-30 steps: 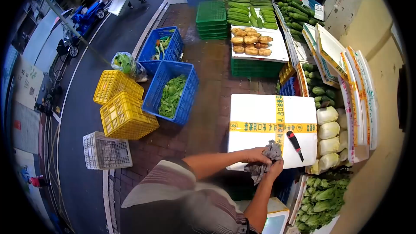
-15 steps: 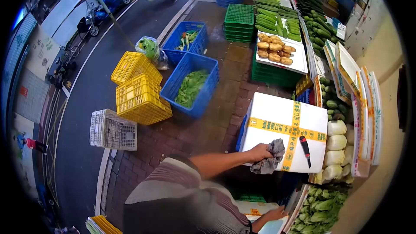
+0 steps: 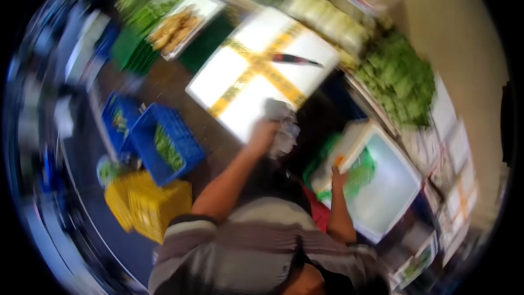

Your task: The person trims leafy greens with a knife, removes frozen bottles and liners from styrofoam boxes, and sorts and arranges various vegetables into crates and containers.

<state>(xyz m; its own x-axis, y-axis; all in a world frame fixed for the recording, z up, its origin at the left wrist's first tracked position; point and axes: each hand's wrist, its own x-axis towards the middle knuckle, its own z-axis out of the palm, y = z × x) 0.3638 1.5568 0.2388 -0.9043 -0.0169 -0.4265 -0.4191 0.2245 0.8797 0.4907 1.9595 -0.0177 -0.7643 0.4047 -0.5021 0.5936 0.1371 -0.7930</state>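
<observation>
My left hand point(image 3: 264, 135) is closed round a crumpled grey cloth point(image 3: 283, 131), near the front corner of a closed white foam box point(image 3: 256, 93) bound with yellow printed tape. On that box's lid lies a knife-like tool point(image 3: 297, 59) with a black and red handle. My right hand point(image 3: 339, 179) grips the near left rim of an open white foam box point(image 3: 390, 199); its fingertips are blurred. Green netting or thin plastic point(image 3: 361, 172) lies inside that box, beside the hand.
Leafy greens point(image 3: 396, 79) and pale cabbages point(image 3: 325, 16) lie along the wall. Potatoes point(image 3: 173, 30) sit on a white tray beyond the taped box. Blue crates point(image 3: 188, 155) and yellow crates point(image 3: 158, 207) stand on the pavement to the left.
My view has swung down and to the right, bringing the open foam box into full sight. The cloth stays in my left hand, now off the taped box's lid by its corner.
</observation>
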